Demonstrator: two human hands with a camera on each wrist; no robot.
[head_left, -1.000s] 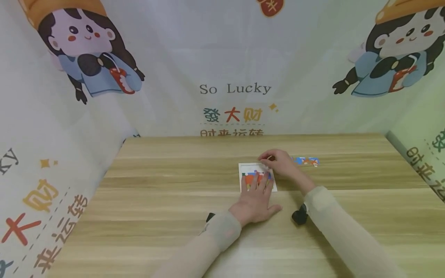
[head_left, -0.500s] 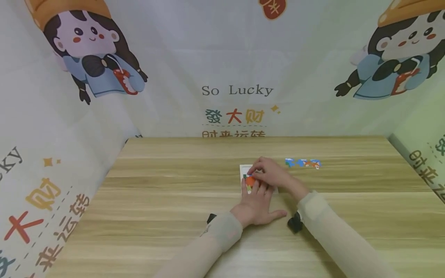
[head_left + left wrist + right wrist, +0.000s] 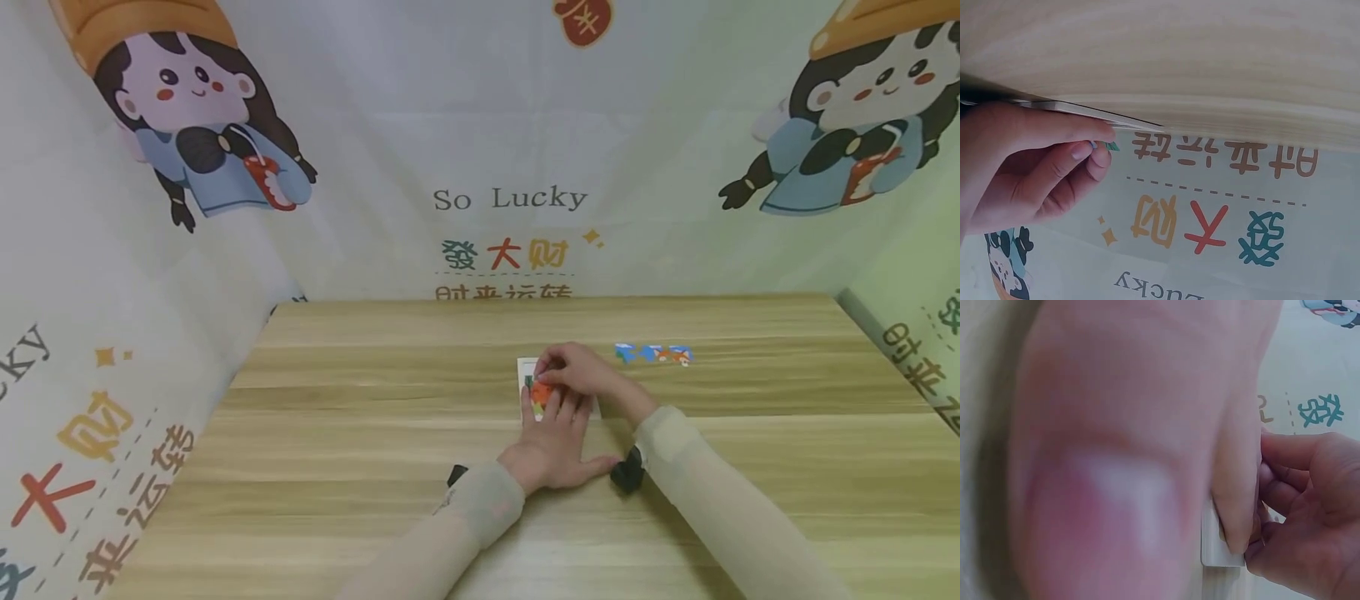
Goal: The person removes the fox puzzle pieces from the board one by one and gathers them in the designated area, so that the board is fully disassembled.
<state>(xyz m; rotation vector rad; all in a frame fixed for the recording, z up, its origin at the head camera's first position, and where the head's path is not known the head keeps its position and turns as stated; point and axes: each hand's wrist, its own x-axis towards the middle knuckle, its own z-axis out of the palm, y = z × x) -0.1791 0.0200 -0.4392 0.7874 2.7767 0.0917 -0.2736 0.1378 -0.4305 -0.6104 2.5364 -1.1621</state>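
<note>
A small white-bordered jigsaw puzzle board (image 3: 524,366) lies mid-table, with an orange and green picture showing between the fingers. My left hand (image 3: 551,450) rests on its near part, fingers straight and spread, thumb out to the right. Over the board's far part, my right hand (image 3: 585,371) bends its fingers down, crossing above the left fingertips. In the left wrist view, its fingertips pinch a small puzzle piece (image 3: 1112,146) with blue and green on it, mostly hidden. The left thumb blurs much of the right wrist view, where the board's corner (image 3: 1213,547) also shows.
Several loose puzzle pieces (image 3: 656,354), blue with orange foxes, lie in a row right of the board, beyond the right forearm. A printed cloth (image 3: 510,150) hangs behind the wooden table (image 3: 337,467). Dark wrist cameras (image 3: 627,472) sit beneath the sleeves.
My right hand has moved left from the board's far right corner onto its far part, uncovering more of the loose pieces. Lately it has barely shifted. My left hand stays flat on the board.
</note>
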